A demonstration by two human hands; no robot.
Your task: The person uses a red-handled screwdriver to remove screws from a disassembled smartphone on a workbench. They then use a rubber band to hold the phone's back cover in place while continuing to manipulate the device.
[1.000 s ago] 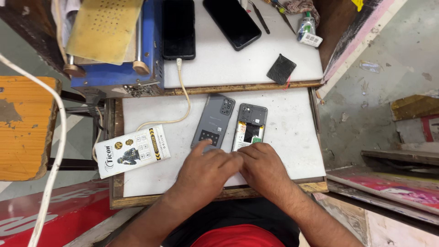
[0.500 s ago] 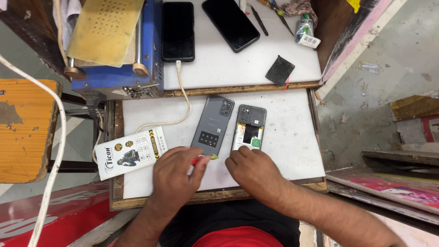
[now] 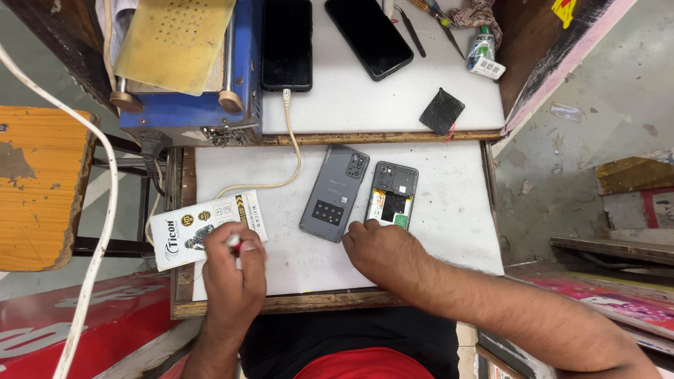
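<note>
White boards cover both levels of our bench, the near tabletop (image 3: 435, 238) edged by a wooden rim and bare along its right and near-middle parts, which leaves us open room there. Our left hand (image 3: 234, 277) is curled shut around a small red-and-white object (image 3: 234, 243), too hidden to identify, just over the near edge of a white printed card package (image 3: 203, 228) that overhangs the table's left side. Our right hand (image 3: 382, 249) rests palm down with loosely bent fingers, holding nothing, its fingertips touching the near end of the opened phone (image 3: 392, 195). Just left of that lies the grey back cover (image 3: 335, 194), tilted. On the far shelf sit two dark phones (image 3: 286, 43) (image 3: 368, 35), a black square pad (image 3: 441, 111) near its front edge, and a small labelled bottle (image 3: 481, 52) at far right. A blue machine (image 3: 189, 112) with a yellow mat stands far left.
</note>
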